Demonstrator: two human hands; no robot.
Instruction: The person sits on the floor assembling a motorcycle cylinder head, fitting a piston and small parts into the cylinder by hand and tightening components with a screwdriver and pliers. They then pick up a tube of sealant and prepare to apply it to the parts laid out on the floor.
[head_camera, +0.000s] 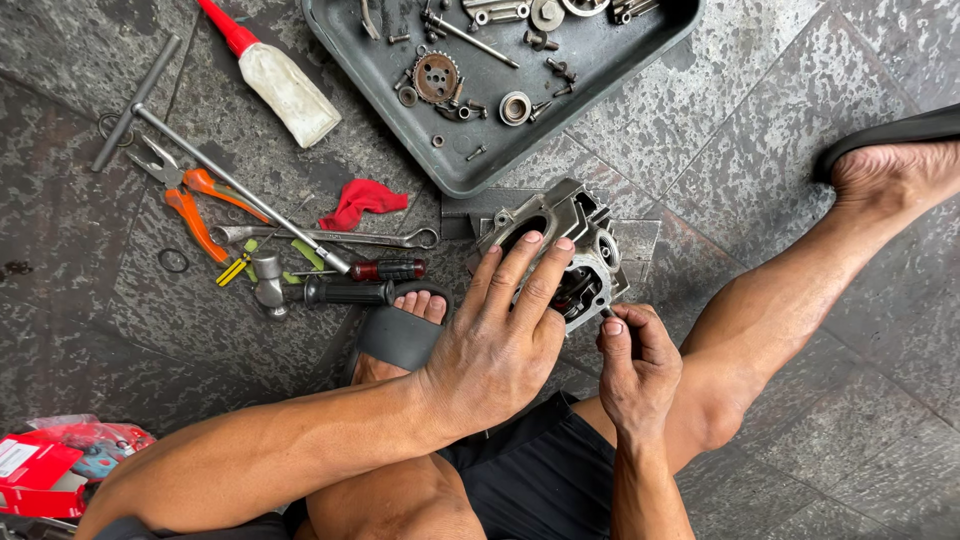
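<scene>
A grey metal engine cylinder head (572, 232) sits on the stone floor between my legs. My left hand (500, 335) lies flat over its near side, fingers spread on the casting and steadying it. My right hand (632, 362) is just to the right, thumb and fingers pinched on a small dark part or thin tool at the head's lower right opening; what it is I cannot tell.
A grey tray (640, 60) of gears, bolts and small parts lies beyond the head. To the left lie a T-handle wrench (200, 160), orange pliers (190, 205), a spanner (330, 237), a hammer (320, 292), a screwdriver (385, 269), a red rag (362, 200) and a red-capped tube (275, 75). A red box (50, 470) is lower left.
</scene>
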